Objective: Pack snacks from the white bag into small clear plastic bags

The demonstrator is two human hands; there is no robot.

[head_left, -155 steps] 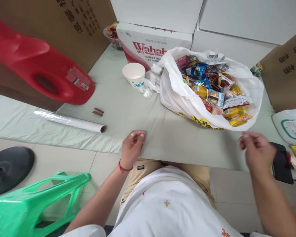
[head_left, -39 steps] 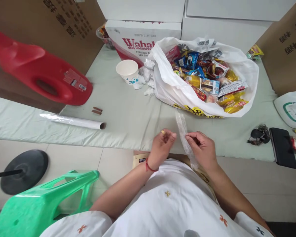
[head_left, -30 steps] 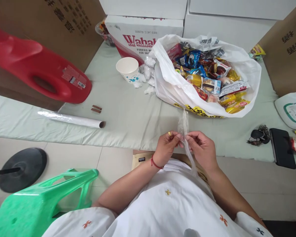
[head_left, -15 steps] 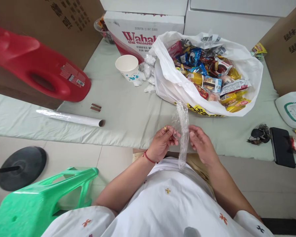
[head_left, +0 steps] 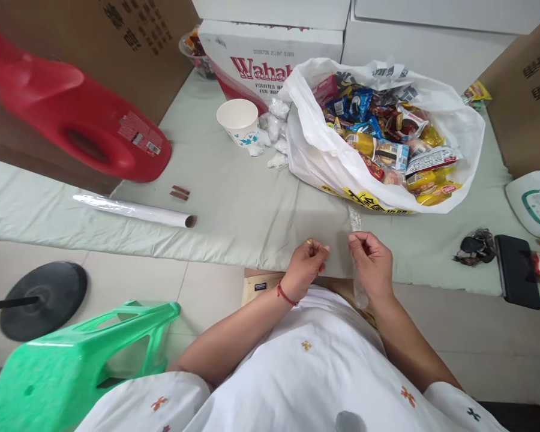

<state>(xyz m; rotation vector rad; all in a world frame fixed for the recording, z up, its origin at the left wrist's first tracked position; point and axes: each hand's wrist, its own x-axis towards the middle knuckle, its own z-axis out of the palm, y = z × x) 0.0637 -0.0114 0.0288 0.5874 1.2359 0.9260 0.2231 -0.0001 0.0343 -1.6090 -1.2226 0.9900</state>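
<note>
My right hand (head_left: 372,264) pinches a crumpled strip of clear plastic film (head_left: 356,221). The strip runs lengthwise under the fingers, its upper end over the cloth and its lower end near my lap. To the left of it, and apart from it, my left hand (head_left: 306,265) is closed in a pinch. Whether any film is between those fingertips is too small to tell. Beyond both hands stands a white plastic bag (head_left: 312,159) full of packaged snacks (head_left: 387,129). A white roll (head_left: 135,211) with a shiny wrap lies on the cloth to the left.
A paper cup (head_left: 237,120), small film-wrapped lumps (head_left: 276,129) and two brown strips (head_left: 180,192) are on the cloth-covered table (head_left: 234,210). A red jug (head_left: 94,120) stands left, a phone (head_left: 516,270) and keys (head_left: 474,247) right. Below left is a green stool (head_left: 58,366).
The clear film has moved right with my right hand, away from my left hand, and looks narrower. My right fingers have closed on it. My left hand has shifted slightly right.
</note>
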